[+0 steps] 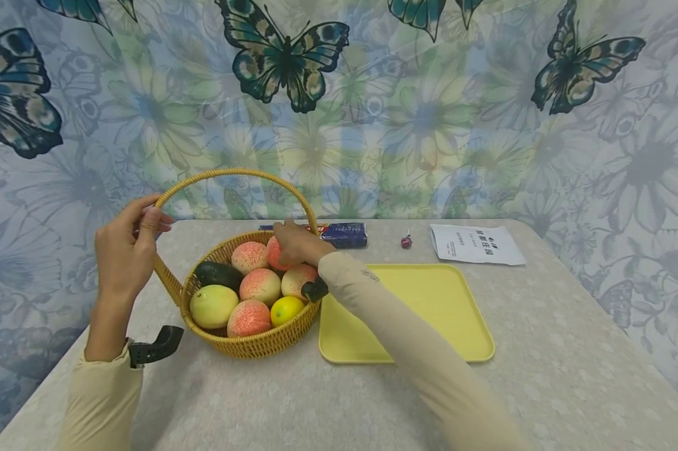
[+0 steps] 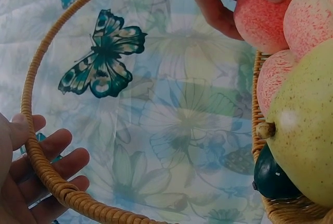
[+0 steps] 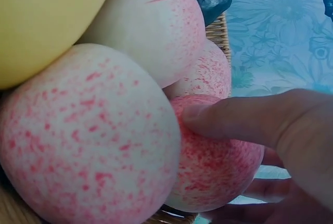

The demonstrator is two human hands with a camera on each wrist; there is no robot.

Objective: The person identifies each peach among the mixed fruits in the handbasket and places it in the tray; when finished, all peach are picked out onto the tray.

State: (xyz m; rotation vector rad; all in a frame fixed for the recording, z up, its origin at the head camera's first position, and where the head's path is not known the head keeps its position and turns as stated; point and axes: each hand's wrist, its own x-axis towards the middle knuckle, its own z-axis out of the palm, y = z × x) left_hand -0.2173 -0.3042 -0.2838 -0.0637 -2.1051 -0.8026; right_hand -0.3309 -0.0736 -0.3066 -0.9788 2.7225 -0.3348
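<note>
The arched handle point(image 1: 237, 171) of a wicker basket point(image 1: 254, 346) is held between the thumb and fingers of the left hand point(image 1: 126, 244). At the basket's far side, a red-flushed peach point(image 3: 221, 169) is gripped by the right hand point(image 1: 301, 243), beside other peaches point(image 1: 260, 286). A yellow tray point(image 1: 440, 313) is set just beside the basket.

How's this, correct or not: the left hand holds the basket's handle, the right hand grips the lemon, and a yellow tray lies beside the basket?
Not quite: the right hand grips a peach, not the lemon, as the right wrist view shows. The left hand does hold the handle, and the yellow tray does lie beside the basket.
</note>
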